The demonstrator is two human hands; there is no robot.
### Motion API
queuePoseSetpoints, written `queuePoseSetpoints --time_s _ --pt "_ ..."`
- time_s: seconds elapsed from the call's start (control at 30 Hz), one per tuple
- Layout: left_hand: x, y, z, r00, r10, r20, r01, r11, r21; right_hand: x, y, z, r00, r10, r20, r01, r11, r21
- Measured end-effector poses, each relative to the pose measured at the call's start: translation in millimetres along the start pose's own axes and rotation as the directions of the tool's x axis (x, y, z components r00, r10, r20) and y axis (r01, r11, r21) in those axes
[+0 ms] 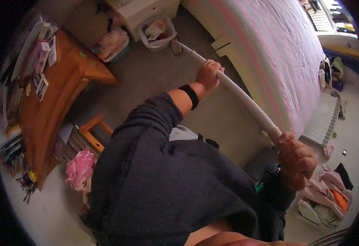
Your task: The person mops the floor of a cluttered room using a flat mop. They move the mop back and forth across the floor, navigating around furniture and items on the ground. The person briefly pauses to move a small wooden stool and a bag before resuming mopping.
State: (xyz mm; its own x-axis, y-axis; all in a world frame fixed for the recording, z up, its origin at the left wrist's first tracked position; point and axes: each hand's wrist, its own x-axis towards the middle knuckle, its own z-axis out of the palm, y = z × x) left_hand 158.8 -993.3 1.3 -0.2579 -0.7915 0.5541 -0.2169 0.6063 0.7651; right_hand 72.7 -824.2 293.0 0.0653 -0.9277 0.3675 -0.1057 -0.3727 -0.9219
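A long pale pole (247, 98) runs slantwise from the lower right up to the floor beside a waste bin. My left hand (210, 73), with a black band on the wrist, is wrapped around its middle part. Around the upper end of the pole, nearer my body, my right hand (297, 161) is closed in a fist. A small flat brownish piece (176, 47) lies at the pole's far end; whether it is joined to the pole cannot be told. The lined waste bin (159, 44) holds crumpled rubbish and stands against a pale cabinet.
On the left stands a wooden desk (72, 67) with books and papers, near a wooden chair (90, 126) and pink cloth (81, 169). A filled plastic tub (115, 46) is beyond. To the right are a bed with a striped cover (268, 55) and a heap of clothes (327, 190).
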Motion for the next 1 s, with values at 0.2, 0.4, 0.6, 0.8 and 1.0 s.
queuePoseSetpoints --time_s 0.2,0.4,0.6,0.8,1.0 --pt "-23 39 -16 0.992 -0.097 0.079 0.098 0.995 0.002 -4 -24 -12 1.0 -0.001 -0.028 0.004 0.994 0.113" --pt "-41 56 -39 0.981 -0.075 0.177 0.083 0.996 -0.037 -6 -36 -26 0.955 -0.007 0.296 -0.035 0.99 0.134" --pt "-44 50 -37 0.961 -0.062 0.271 0.063 0.998 0.005 -33 -35 3 0.999 0.016 -0.046 -0.009 0.989 0.145" --pt "-10 -14 -21 0.721 -0.054 0.691 -0.041 0.992 0.121 -55 22 18 0.924 -0.025 -0.381 -0.079 0.964 -0.254" --pt "-18 -40 -11 0.646 -0.128 0.752 -0.094 0.965 0.244 -62 57 17 0.924 -0.08 -0.375 0.053 0.995 -0.082"
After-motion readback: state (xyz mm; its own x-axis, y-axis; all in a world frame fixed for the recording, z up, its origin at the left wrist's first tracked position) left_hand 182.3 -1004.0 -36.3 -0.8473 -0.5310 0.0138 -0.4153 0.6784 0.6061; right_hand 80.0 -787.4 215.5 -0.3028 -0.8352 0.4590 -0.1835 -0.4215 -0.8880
